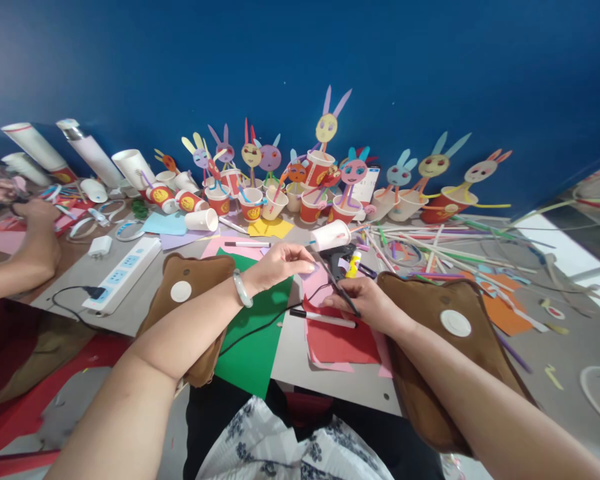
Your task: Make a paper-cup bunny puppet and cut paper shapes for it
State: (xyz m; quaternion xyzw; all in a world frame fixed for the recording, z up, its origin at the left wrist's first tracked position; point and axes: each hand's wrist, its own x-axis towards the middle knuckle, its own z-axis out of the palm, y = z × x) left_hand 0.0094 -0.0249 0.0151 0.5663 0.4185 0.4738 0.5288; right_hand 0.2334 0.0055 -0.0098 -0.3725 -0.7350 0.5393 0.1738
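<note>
My left hand (280, 267) pinches a small pale purple paper piece (308, 269) above the pink and green paper. My right hand (370, 301) grips a slim black tool (347, 296); its exact kind is unclear. Just beyond the hands lie a black object (336, 255), partly hidden, and a yellow glue stick (353, 264). A black-and-white marker (323, 318) rests on red paper (343, 345) below my right hand. Green paper (253, 303) lies under my left wrist, with a black cord running across it. Behind, a white paper cup (331, 235) lies on its side.
Rabbit-faced paper figures in cups (327, 127) line the blue wall. Brown cushions (430, 353) flank the workspace. Straws and strips (460, 243) spread to the right. A power strip (125, 273) lies left, near another person's hands (35, 210). Another marker (247, 245) lies behind.
</note>
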